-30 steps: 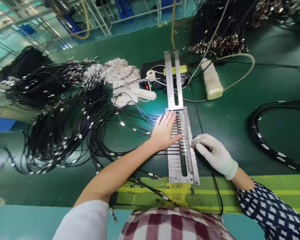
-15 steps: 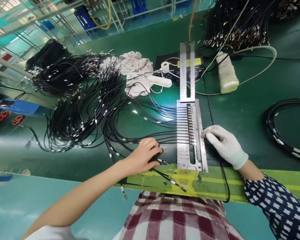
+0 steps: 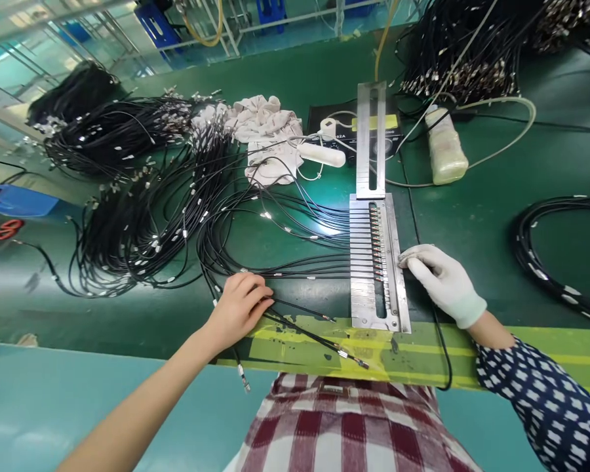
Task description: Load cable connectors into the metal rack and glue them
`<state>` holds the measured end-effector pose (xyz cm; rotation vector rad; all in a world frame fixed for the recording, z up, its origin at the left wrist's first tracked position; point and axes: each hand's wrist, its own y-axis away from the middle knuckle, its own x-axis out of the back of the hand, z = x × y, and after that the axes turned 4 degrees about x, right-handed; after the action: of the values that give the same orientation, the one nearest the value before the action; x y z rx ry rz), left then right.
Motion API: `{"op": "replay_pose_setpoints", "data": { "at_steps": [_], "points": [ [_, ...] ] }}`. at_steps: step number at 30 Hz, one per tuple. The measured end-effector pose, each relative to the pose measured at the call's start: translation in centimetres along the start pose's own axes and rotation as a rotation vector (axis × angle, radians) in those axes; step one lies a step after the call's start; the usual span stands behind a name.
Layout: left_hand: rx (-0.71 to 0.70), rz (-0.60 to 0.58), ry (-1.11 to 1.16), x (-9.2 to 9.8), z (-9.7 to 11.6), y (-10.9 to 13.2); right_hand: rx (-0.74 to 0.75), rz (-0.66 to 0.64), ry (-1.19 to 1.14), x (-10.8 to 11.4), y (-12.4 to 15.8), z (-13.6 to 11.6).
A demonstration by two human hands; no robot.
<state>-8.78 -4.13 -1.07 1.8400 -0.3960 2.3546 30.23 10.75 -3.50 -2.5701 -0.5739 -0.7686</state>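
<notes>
A slotted metal fixture [image 3: 366, 298] lies on the green bench, with several black cables side by side in its upper grooves and their stripped ends over the slot. A second metal frame [image 3: 364, 144] adjoins its far end. My bare left hand [image 3: 243, 303] is closed around black cables left of the fixture; loose cable ends [image 3: 344, 353] stick out to its right. My right hand [image 3: 435, 278], in a white glove, rests at the fixture's right edge with thumb and forefinger pressed together; whatever they hold is too small to name.
Black cable bundles [image 3: 128, 242] cover the left of the bench. Behind are a white cloth [image 3: 270, 141], a black control box [image 3: 319, 118] and a wrapped bottle [image 3: 445, 147]. A cable coil [image 3: 535, 262] lies at the right, orange-handled scissors [image 3: 8, 229] far left.
My left hand has moved left, away from the fixture, along the cables, and its fingers have drawn together. My right hand stays at the fixture's edge. The view has shifted slightly.
</notes>
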Motion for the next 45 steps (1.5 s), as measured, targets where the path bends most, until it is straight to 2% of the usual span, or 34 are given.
{"op": "replay_pose_setpoints", "data": {
  "at_steps": [2,5,7,10,13,17,21,26,32,37,41,43,45],
  "points": [
    [-0.035,-0.007,0.018,-0.3,1.0,-0.2,-0.001,0.002,-0.006,0.0,0.0,0.0],
    [-0.161,-0.079,0.1,-1.2,3.2,-1.3,0.0,0.002,-0.012,0.0,0.0,-0.2],
    [-0.185,-0.092,0.163,-1.6,4.1,-2.2,0.005,0.0,-0.027,0.0,-0.1,-0.3],
    [-0.146,0.007,0.274,-1.8,4.6,-3.8,0.014,0.002,-0.053,0.0,-0.2,-0.7],
    [-0.223,0.111,0.33,-2.4,5.5,-6.2,0.014,0.007,-0.063,0.1,-0.3,-0.9],
    [-0.385,0.113,0.265,-4.2,7.9,-9.4,0.021,0.005,-0.075,0.1,-0.3,-1.0],
    [-0.46,0.142,0.178,-5.6,8.9,-10.8,0.019,-0.002,-0.09,0.1,-0.3,-0.9],
    [-0.527,0.143,0.122,-5.8,8.8,-11.1,-0.007,0.002,-0.108,0.2,-0.5,-0.9],
    [-0.564,0.142,0.188,-5.6,8.8,-11.0,-0.025,-0.005,-0.125,0.2,-0.6,-0.9],
    [-0.454,0.06,0.086,-5.7,8.6,-9.5,-0.016,-0.008,-0.125,0.2,-0.7,-0.8],
    [-0.432,0.013,0.108,-5.9,8.8,-8.9,0.002,0.009,-0.079,0.1,-0.6,-0.9],
    [-0.379,-0.007,0.161,-5.3,9.0,-8.6,0.007,0.026,-0.05,0.0,-0.3,-1.1],
    [-0.313,-0.08,0.251,-4.1,9.3,-7.7,0.002,0.035,-0.04,-0.2,0.3,-1.4]
  ]
}}
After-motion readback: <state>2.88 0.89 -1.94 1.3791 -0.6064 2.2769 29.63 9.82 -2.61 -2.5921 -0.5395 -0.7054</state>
